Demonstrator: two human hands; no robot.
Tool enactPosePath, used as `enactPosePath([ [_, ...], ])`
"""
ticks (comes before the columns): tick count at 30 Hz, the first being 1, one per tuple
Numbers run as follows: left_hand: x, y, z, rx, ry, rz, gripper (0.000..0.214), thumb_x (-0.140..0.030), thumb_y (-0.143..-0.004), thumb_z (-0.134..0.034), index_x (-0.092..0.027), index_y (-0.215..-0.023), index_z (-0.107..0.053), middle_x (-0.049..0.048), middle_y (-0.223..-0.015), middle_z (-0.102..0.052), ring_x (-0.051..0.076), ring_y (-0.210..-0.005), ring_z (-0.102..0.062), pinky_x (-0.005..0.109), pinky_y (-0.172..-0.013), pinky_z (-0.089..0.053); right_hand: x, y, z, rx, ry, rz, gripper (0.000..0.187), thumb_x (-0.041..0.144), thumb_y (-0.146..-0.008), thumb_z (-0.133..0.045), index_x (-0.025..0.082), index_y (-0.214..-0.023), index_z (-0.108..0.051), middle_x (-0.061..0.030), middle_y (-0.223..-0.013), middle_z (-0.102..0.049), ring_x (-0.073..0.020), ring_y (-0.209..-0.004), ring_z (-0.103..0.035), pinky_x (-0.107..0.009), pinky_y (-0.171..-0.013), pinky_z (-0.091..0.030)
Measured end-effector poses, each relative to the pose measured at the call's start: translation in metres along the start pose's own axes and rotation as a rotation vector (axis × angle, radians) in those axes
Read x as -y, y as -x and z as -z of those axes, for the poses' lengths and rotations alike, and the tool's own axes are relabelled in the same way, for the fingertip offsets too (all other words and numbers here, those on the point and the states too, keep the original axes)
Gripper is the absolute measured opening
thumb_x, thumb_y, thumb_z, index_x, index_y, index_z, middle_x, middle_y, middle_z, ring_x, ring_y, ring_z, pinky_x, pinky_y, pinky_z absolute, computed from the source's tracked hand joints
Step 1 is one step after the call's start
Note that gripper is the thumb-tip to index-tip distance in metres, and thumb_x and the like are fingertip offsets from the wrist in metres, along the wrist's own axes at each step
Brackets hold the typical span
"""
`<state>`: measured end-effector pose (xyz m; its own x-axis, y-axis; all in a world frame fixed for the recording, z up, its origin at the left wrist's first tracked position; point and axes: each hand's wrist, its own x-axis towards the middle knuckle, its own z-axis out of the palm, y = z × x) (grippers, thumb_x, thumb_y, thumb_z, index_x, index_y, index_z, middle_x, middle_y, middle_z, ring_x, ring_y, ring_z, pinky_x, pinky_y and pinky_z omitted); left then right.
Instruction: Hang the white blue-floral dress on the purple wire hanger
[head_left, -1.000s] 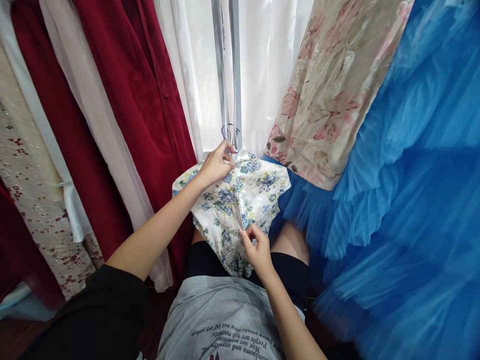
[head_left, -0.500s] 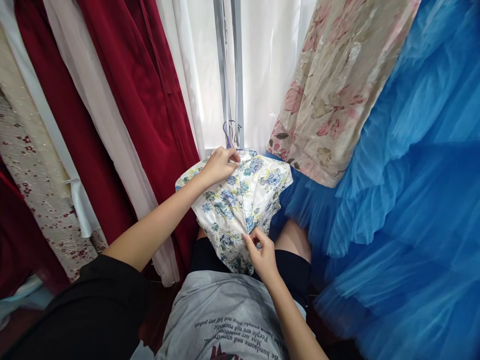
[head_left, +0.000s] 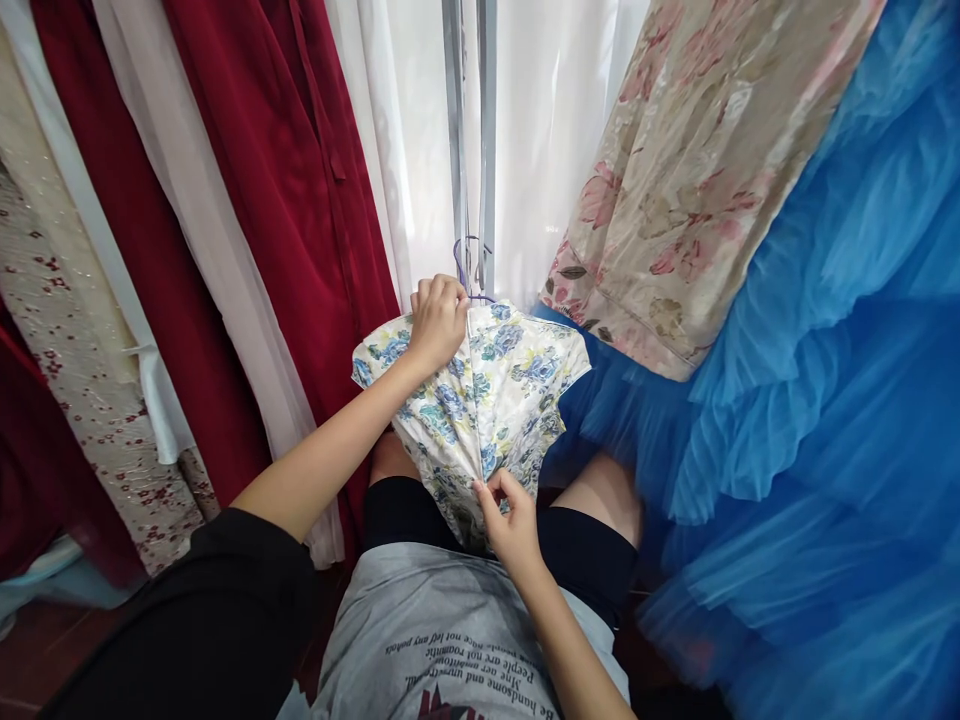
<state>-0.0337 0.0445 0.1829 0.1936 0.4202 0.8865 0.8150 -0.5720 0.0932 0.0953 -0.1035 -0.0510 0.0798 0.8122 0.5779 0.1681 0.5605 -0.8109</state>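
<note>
A white dress with blue flowers and short cap sleeves (head_left: 517,350) hangs in front of my lap on a thin purple hanger (head_left: 459,258). A straight centre seam or closure runs down it; I cannot tell whether it is a zipper. At the neckline, my left hand (head_left: 439,322) is closed on the top of that line, its fingertips partly hidden. Lower down, my right hand (head_left: 511,515) pinches the same line between thumb and finger. The fabric is drawn taut between both hands. The dress's lower end drops out of sight between my legs.
Dark red gowns (head_left: 292,200) and a pale pink one (head_left: 187,200) hang on the left. Two grey straps (head_left: 487,150) hang before white fabric (head_left: 555,140). To the right are a beige floral garment (head_left: 675,230) and a blue tulle gown (head_left: 825,420).
My left hand has turned more knuckles-up at the neckline. My right hand still pinches the line lower down. The view has shifted slightly.
</note>
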Motion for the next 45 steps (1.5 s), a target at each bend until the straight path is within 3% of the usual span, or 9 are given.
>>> enactPosePath([
  [5, -0.006, 0.003, 0.019, 0.178, 0.136, -0.100, 0.015, -0.029, -0.102, -0.043, -0.021, -0.100, -0.055, 0.0061, -0.093, -0.065, 0.025, -0.091, -0.059, 0.041, -0.097, -0.039, 0.007, -0.021, 0.014, -0.023, -0.056, -0.047, 0.029, 0.043, -0.096, -0.059, 0.021, -0.079, -0.054, 0.0019, -0.070, -0.051, -0.0155, -0.065, -0.048, -0.028, -0.062, -0.038],
  [10, -0.009, 0.008, 0.037, 0.356, 0.388, -0.146, 0.009, -0.026, -0.094, -0.055, -0.019, -0.098, -0.059, 0.0052, -0.096, -0.068, 0.021, -0.092, -0.065, 0.032, -0.087, -0.049, 0.050, -0.120, 0.024, 0.116, -0.159, 0.074, 0.041, 0.054, -0.100, -0.048, 0.020, -0.082, -0.062, -0.0003, -0.065, -0.057, -0.0157, -0.059, -0.051, -0.029, -0.058, -0.040],
  [16, -0.005, 0.011, 0.047, 0.334, 0.432, -0.156, 0.021, -0.017, -0.093, -0.049, -0.019, -0.111, -0.060, 0.0057, -0.103, -0.070, 0.021, -0.097, -0.068, 0.032, -0.090, -0.050, 0.082, -0.217, 0.007, 0.187, -0.142, 0.145, 0.050, 0.064, -0.094, -0.052, 0.018, -0.075, -0.059, -0.0009, -0.059, -0.059, -0.0149, -0.054, -0.051, -0.028, -0.055, -0.038],
  [25, -0.005, 0.000, 0.049, 0.073, 0.288, -0.066, 0.016, -0.012, -0.090, -0.052, -0.022, -0.102, -0.055, 0.0031, -0.093, -0.066, 0.020, -0.092, -0.068, 0.031, -0.085, -0.050, 0.071, -0.206, 0.004, 0.033, 0.054, 0.235, 0.032, 0.029, -0.089, -0.058, 0.021, -0.059, -0.049, 0.0023, -0.053, -0.051, -0.0121, -0.051, -0.044, -0.027, -0.053, -0.031],
  [30, 0.073, -0.018, 0.063, -0.297, 0.466, 0.232, 0.024, -0.007, -0.079, -0.059, -0.022, -0.096, -0.050, 0.0014, -0.094, -0.062, 0.014, -0.086, -0.065, 0.024, -0.078, -0.052, 0.049, -0.189, 0.020, 0.211, 0.040, 0.097, 0.032, 0.025, -0.082, -0.059, 0.021, -0.052, -0.047, 0.0028, -0.048, -0.049, -0.0111, -0.049, -0.041, -0.025, -0.050, -0.028],
  [34, 0.137, 0.027, 0.064, -0.422, 0.953, 0.698, 0.035, -0.002, -0.070, -0.062, -0.022, -0.094, -0.047, -0.0002, -0.080, -0.065, 0.015, -0.077, -0.066, 0.024, -0.071, -0.052, 0.045, -0.175, 0.017, 0.346, -0.242, -0.060, 0.031, 0.034, -0.082, -0.061, 0.020, -0.056, -0.053, 0.0029, -0.050, -0.054, -0.0095, -0.046, -0.042, -0.024, -0.048, -0.029],
  [37, 0.144, 0.089, 0.045, -0.572, 1.178, 1.032, 0.036, -0.001, -0.067, -0.066, -0.021, -0.090, -0.047, -0.0012, -0.077, -0.066, 0.013, -0.074, -0.065, 0.022, -0.072, -0.050, 0.044, -0.159, 0.002, 0.320, -0.389, -0.173, 0.031, 0.038, -0.080, -0.063, 0.019, -0.057, -0.054, 0.0035, -0.048, -0.052, -0.0081, -0.043, -0.039, -0.023, -0.046, -0.027],
  [42, 0.095, 0.192, -0.012, -0.563, 1.242, 1.125, 0.036, -0.013, -0.067, -0.073, -0.022, -0.086, -0.044, -0.0051, -0.075, -0.062, 0.011, -0.068, -0.063, 0.023, -0.071, -0.049, 0.010, -0.120, 0.000, -0.061, -0.551, -0.429, 0.027, 0.043, -0.076, -0.064, 0.019, -0.064, -0.057, 0.0050, -0.051, -0.048, -0.0080, -0.043, -0.036, -0.023, -0.044, -0.026],
  [45, 0.045, 0.220, -0.034, -0.463, 1.310, 1.130, 0.039, -0.024, -0.066, -0.081, -0.022, -0.088, -0.048, -0.0014, -0.082, -0.067, 0.014, -0.068, -0.064, 0.025, -0.069, -0.050, -0.015, -0.097, 0.023, -0.286, -0.436, -0.470, 0.030, 0.044, -0.077, -0.063, 0.021, -0.061, -0.052, 0.0057, -0.051, -0.044, -0.0089, -0.044, -0.033, -0.024, -0.045, -0.026],
])
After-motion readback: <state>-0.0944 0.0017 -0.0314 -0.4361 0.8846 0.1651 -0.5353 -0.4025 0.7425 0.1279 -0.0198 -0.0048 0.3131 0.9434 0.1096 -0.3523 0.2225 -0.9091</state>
